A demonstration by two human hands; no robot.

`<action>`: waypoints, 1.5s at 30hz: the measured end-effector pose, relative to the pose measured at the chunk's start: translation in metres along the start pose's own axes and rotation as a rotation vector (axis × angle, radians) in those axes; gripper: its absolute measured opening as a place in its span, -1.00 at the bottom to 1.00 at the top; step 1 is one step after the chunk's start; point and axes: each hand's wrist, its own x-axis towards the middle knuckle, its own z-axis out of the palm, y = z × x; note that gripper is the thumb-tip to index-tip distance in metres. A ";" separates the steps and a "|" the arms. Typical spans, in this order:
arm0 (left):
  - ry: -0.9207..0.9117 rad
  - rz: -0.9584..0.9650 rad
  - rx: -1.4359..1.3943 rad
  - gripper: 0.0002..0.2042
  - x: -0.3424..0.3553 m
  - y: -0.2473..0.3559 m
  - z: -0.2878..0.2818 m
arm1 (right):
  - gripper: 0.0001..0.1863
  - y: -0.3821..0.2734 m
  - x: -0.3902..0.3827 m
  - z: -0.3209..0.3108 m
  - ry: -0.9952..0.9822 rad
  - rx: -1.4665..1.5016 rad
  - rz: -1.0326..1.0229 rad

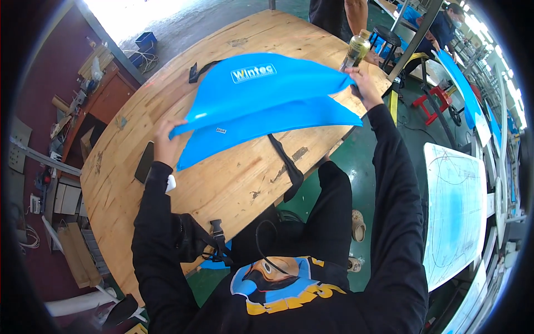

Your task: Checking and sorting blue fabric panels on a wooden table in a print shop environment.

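My left hand (167,139) grips the near-left corner of a raised blue fabric panel (267,92) with a printed label, while my right hand (362,84) holds its right end. Beneath it, another blue layer (278,117) with a small tag lies on the wooden table (122,183); whether the two are joined I cannot tell. A black strap (283,161) hangs over the near edge from under the fabric. A dark flat object (143,161) lies left of my left wrist, and a black buckle on webbing (217,228) is beside my left sleeve.
A bottle (356,49) stands at the table's far right, near another person's arm (354,15). A second person (445,30) handles blue sheets at upper right. A black stool (384,36), red stand (434,103) and white board (453,211) are rightward. A cluttered desk (100,100) is leftward.
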 end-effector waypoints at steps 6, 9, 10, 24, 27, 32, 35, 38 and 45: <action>-0.157 -0.106 0.084 -0.74 -0.039 -0.013 0.034 | -0.87 0.093 -0.012 -0.026 0.087 -0.621 -0.163; -0.162 -0.132 0.147 -0.78 -0.049 -0.017 0.020 | -0.86 0.091 -0.020 -0.009 0.101 -0.708 -0.142; -0.167 -0.132 0.145 -0.78 -0.050 -0.016 0.019 | -0.86 0.088 -0.020 -0.009 0.123 -0.693 -0.182; 0.016 -0.098 0.067 -0.87 -0.058 -0.017 0.007 | -0.84 0.085 -0.035 -0.024 0.225 -0.450 -0.100; -0.052 -0.119 0.076 -0.87 -0.064 -0.018 0.007 | -0.84 0.080 -0.045 -0.027 0.238 -0.686 -0.135; -0.187 -0.085 0.236 -0.88 -0.092 -0.035 -0.010 | -0.84 0.085 -0.076 -0.035 0.481 -0.927 -0.069; -0.233 -0.159 0.293 -0.88 -0.093 -0.018 -0.021 | -0.82 0.099 -0.099 -0.038 0.653 -0.786 -0.221; -0.167 -0.135 0.244 -0.89 -0.074 0.015 -0.012 | -0.73 0.130 -0.126 -0.033 0.819 -0.689 -0.257; -0.270 0.215 0.269 -0.52 -0.014 0.071 0.081 | -0.65 0.275 -0.232 0.042 0.497 -1.094 0.213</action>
